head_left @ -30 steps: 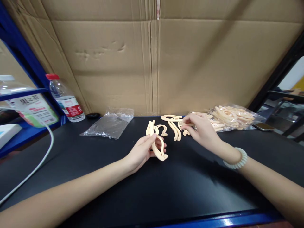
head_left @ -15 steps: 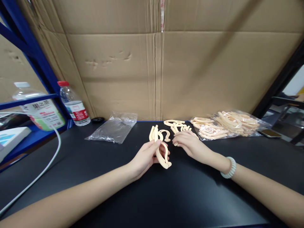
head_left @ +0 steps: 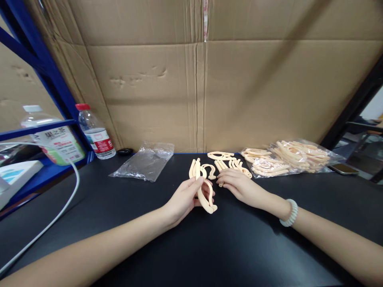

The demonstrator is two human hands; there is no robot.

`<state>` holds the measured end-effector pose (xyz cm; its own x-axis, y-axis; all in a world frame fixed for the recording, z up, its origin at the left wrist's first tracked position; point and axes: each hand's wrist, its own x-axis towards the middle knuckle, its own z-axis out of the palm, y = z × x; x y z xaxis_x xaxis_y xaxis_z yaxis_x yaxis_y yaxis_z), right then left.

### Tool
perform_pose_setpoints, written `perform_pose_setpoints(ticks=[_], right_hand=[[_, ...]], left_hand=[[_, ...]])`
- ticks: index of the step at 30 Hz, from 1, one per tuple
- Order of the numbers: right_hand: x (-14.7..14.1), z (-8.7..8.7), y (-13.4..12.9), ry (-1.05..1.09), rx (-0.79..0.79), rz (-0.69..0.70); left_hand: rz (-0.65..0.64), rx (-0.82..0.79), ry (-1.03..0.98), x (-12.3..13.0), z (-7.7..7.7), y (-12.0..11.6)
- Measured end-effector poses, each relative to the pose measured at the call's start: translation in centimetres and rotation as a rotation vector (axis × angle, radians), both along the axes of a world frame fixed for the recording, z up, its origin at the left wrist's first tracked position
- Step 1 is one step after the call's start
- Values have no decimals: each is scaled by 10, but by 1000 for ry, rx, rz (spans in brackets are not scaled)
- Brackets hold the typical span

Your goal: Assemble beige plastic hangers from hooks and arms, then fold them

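Observation:
My left hand [head_left: 187, 199] is closed around a bundle of curved beige strips [head_left: 206, 203], smooth and round-ended. The bundle is held just above the black table, thumb on top and fingers behind. To its right, my right hand [head_left: 239, 184] lies palm down with fingers curled over a group of straighter beige strips [head_left: 220, 165]; their near ends peek out below the fingertips. Part of that grip is hidden under the hand. Loose curved strips [head_left: 211, 171] lie behind the left hand, and more bent strips [head_left: 239, 165] are just beyond the right knuckles.
Clear bags of beige strips [head_left: 299, 155] lie at the back right, with a phone [head_left: 344, 169] beside them. A flat clear plastic bag [head_left: 143, 161] lies back left, near a red-capped bottle [head_left: 97, 135]. A white cable [head_left: 60, 215] crosses the left side. Cardboard [head_left: 149, 87] stands behind.
My right hand has lowered slightly towards me, and more strips show behind its knuckles. My left hand keeps its hold on the curved strips.

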<state>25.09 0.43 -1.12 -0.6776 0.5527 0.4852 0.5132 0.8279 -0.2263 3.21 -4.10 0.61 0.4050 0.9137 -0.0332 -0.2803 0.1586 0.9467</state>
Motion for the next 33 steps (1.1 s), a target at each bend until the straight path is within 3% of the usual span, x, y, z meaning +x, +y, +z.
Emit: perform_pose_setpoints(ticks=[6, 9, 14, 19, 23, 29, 33], right_hand=[[-2, 4, -8, 42, 117, -58], [-10, 13, -23, 91, 247, 3], [-27, 23, -47, -109, 476, 201], [-28, 19, -47, -203, 466, 182], [-24, 15, -45, -96, 311, 148], [-25, 25, -51, 338, -220, 48], [-23, 27, -48, 432, -575, 145]], left_hand=[[32, 14, 39, 1, 0, -1], [65, 33, 82, 2, -2, -2], [67, 154, 144, 4, -4, -5], [208, 239, 255, 5, -3, -10], [307, 251, 280, 4, -2, -11], [311, 383, 397, 2, 1, -12], [290, 431, 459, -1, 1, -10]])
